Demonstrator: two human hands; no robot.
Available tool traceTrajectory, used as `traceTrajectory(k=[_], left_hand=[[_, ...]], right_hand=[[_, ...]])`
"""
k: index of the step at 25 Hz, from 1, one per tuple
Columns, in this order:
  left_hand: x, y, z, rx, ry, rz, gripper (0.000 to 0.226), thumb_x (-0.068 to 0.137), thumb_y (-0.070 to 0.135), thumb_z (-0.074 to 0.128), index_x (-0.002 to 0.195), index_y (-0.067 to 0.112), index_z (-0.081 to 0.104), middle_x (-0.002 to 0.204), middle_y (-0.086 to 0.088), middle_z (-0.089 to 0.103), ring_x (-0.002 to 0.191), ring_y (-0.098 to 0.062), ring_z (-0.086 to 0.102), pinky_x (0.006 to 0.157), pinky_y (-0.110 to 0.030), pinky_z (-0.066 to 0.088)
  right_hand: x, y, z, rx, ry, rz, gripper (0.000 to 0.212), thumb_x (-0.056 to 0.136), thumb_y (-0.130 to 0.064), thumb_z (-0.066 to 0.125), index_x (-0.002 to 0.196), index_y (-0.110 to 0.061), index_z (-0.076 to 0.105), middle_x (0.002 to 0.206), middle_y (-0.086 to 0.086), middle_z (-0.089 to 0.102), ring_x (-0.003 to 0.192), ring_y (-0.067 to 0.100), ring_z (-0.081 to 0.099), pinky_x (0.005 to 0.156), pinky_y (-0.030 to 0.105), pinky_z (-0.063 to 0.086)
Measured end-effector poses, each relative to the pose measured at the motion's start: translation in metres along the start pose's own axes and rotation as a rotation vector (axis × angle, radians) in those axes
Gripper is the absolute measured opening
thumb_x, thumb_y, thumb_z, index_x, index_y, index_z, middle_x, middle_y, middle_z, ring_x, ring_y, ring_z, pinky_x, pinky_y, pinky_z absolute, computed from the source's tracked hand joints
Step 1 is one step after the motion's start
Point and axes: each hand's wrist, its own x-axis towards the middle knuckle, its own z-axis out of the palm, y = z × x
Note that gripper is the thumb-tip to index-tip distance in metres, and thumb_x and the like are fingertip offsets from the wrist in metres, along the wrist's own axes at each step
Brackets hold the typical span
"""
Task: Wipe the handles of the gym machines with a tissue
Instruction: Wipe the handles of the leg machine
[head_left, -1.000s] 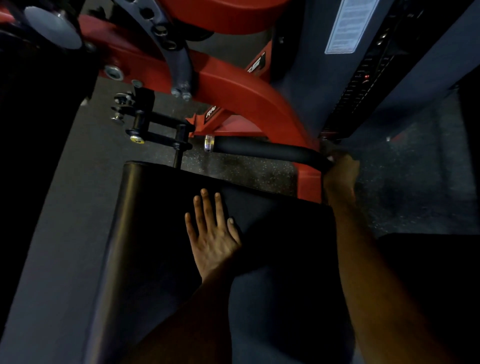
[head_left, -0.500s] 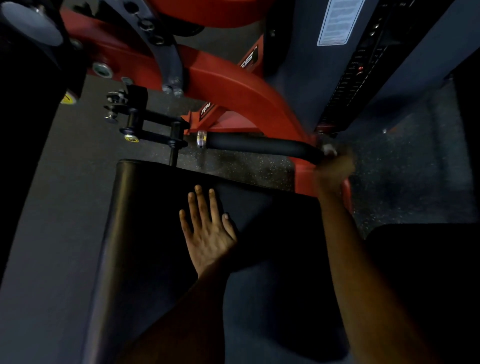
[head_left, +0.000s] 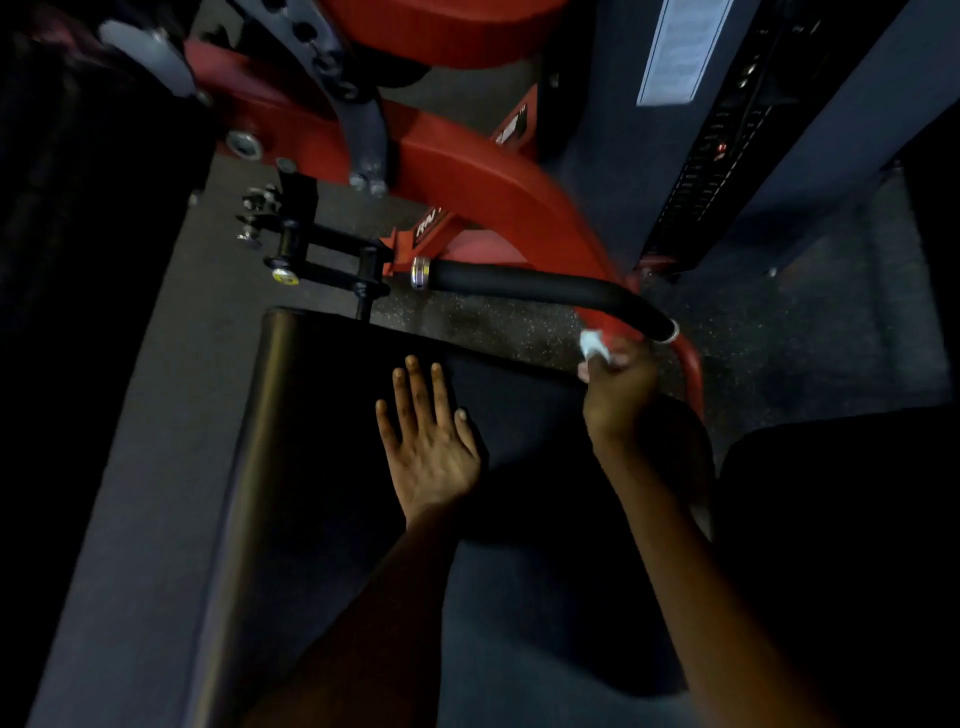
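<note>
Pinching tissue (head_left: 594, 345) in right hand (head_left: 618, 387) beside handle (head_left: 540, 289); left hand (head_left: 428, 441) flat, fingers straight, on pad (head_left: 322, 415)

Blurred right hand (head_left: 618, 384) (tissue (head_left: 593, 345) half-hidden)

A black padded seat (head_left: 322, 467) fills the lower middle, its rounded left edge catching a dull sheen. The left hand (head_left: 431, 447) rests flat on the pad, fingers straight and spread. Beneath and around it lies dark speckled rubber floor (head_left: 498, 325), on which the red machine frame (head_left: 467, 171) stands.
</note>
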Motion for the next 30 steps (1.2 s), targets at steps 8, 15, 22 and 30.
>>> traceTrajectory(k=[8, 15, 22, 30], left_hand=[[-0.050, -0.008, -0.098, -0.120, -0.334, -0.056, 0.055, 0.099, 0.030, 0.040, 0.150, 0.013, 0.028, 0.159, -0.006, 0.023, 0.147, -0.021, 0.018, 0.118, -0.041, 0.012], [-0.163, -0.005, -0.166, -0.241, -0.323, -0.182, 0.053, 0.099, 0.025, 0.042, 0.148, 0.010, 0.031, 0.155, -0.008, 0.031, 0.144, -0.022, 0.026, 0.117, -0.036, 0.016], [-0.289, -0.051, -0.171, -0.270, -0.267, -0.258, 0.049, 0.098, 0.020, 0.044, 0.146, 0.012, 0.036, 0.155, -0.005, 0.033, 0.144, -0.020, 0.026, 0.117, -0.034, 0.019], [-0.329, -0.155, -0.124, -0.452, -0.025, -0.211, 0.044, 0.088, 0.001, 0.055, 0.132, 0.001, 0.055, 0.143, -0.017, 0.048, 0.132, -0.035, 0.045, 0.105, -0.050, 0.043]], right_hand=[[-0.082, -0.068, -0.094, -0.738, -0.339, -0.085, 0.023, 0.092, -0.027, 0.056, 0.104, -0.014, 0.071, 0.104, 0.014, 0.069, 0.097, 0.030, 0.063, 0.072, 0.026, 0.043], [-0.150, -0.080, -0.145, -0.616, -0.465, -0.096, 0.022, 0.089, -0.020, 0.062, 0.099, -0.003, 0.070, 0.103, 0.019, 0.068, 0.095, 0.031, 0.064, 0.070, 0.028, 0.047], [-0.232, -0.038, -0.205, -0.596, -0.663, -0.153, 0.016, 0.092, -0.012, 0.057, 0.096, -0.005, 0.070, 0.100, 0.009, 0.070, 0.083, 0.013, 0.059, 0.047, 0.002, 0.036], [-0.310, 0.061, -0.218, -0.645, -0.930, -0.311, 0.024, 0.089, -0.007, 0.055, 0.108, -0.018, 0.065, 0.104, -0.002, 0.064, 0.098, 0.013, 0.057, 0.064, 0.003, 0.033]])
